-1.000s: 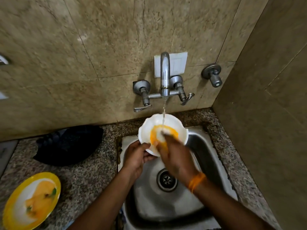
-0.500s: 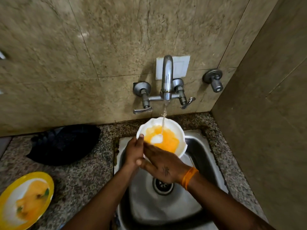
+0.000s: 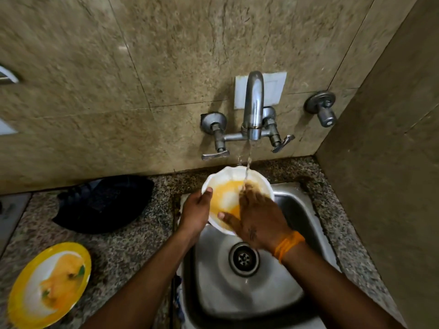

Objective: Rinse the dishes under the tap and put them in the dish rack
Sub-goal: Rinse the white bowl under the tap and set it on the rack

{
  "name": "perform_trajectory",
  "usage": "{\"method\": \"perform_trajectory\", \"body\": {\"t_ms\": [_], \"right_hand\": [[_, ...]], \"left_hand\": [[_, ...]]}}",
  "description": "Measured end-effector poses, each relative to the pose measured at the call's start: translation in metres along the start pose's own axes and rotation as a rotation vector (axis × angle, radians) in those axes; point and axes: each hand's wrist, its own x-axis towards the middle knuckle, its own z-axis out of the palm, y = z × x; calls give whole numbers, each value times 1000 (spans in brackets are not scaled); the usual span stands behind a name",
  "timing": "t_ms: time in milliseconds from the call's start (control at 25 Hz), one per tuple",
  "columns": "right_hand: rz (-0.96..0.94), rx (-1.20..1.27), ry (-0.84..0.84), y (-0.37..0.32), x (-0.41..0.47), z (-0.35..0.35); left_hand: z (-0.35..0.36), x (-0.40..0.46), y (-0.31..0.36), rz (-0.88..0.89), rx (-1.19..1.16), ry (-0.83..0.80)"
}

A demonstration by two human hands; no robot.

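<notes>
A white scalloped bowl [image 3: 224, 178] with orange residue inside is held over the steel sink [image 3: 294, 210], under the running tap [image 3: 253, 108]. My left hand [image 3: 196, 211] grips the bowl's left rim, thumb on top. My right hand [image 3: 257, 214] lies inside the bowl with fingers spread flat on its soiled inner wall, blurred under the water stream. A yellow-rimmed plate [image 3: 28, 271] with orange food remains sits on the counter at the bottom left.
A dark cloth [image 3: 104, 203] lies on the speckled granite counter [image 3: 133, 252] left of the sink. Tiled walls close in behind and on the right. A spare wall valve [image 3: 323, 109] sticks out right of the tap. The sink drain [image 3: 244, 258] is uncovered.
My right hand has moved from the bowl's near edge up into the bowl, toward the stream. The left hand keeps its hold on the rim. The view has shifted slightly.
</notes>
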Motion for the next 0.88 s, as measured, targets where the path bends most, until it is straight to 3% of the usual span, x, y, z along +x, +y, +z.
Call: {"method": "perform_trajectory", "body": {"t_ms": [40,200,280,400,520,600,720,800,880], "right_hand": [[14,43,-26,-3,9,-6],[-245,523,-182,-14,9,-6],[-240,393,-159,6,-8,4],[24,-65,-18,32,-11,13],[38,-23,-7,22,3,20],[-120,151,15,6,5,23],[-343,411,-20,0,-15,27],[-334,210,67,17,-29,33],[-209,-108,80,36,-33,31]], "left_hand": [[5,-2,0,-5,16,-39],[8,1,3,53,34,-112],[1,6,-1,26,49,-69],[5,7,-5,15,116,-46],[16,6,-5,61,190,-108],[21,5,-4,99,238,-124],[21,10,-6,154,283,8],[15,14,-11,156,264,79],[11,12,-17,150,218,102]]}}
